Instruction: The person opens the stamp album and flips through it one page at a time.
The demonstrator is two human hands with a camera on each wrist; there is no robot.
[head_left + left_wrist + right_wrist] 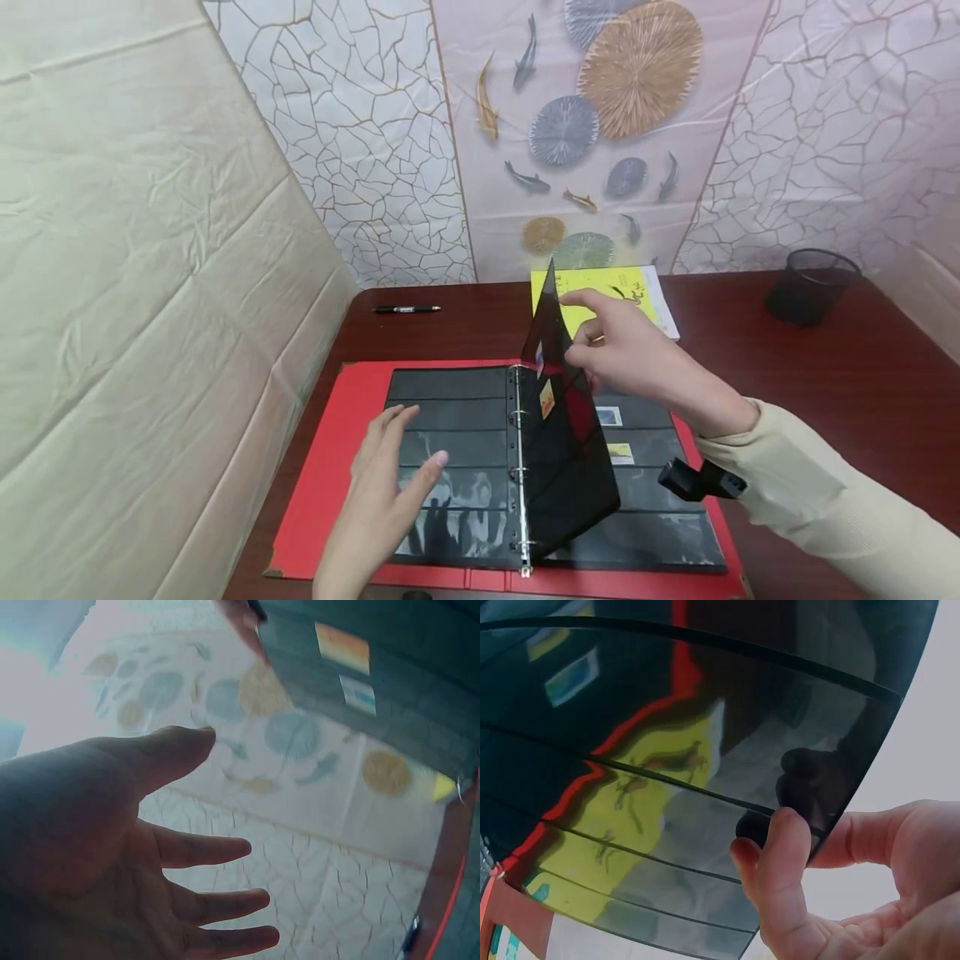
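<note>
A red ring-bound stamp album (330, 450) lies spread on the table, with black pocket pages on both sides of its metal rings (519, 473). My right hand (637, 350) pinches the outer edge of one black page (573, 475), which stands raised from the rings. Two small stamps (547, 400) show on that page's left-facing side. On the right-hand page beneath, a blue stamp (609, 416) and a yellow one (620, 454) sit in pockets. My left hand (378, 492), fingers spread and holding nothing, hovers over the left page (450, 454).
Behind the raised page lies a yellow booklet (652, 292) on the dark red-brown table (465, 325). A black pen (407, 309) rests at the back left, and a black mesh cup (806, 292) stands at the back right. Cloth-covered walls (360, 150) enclose the table.
</note>
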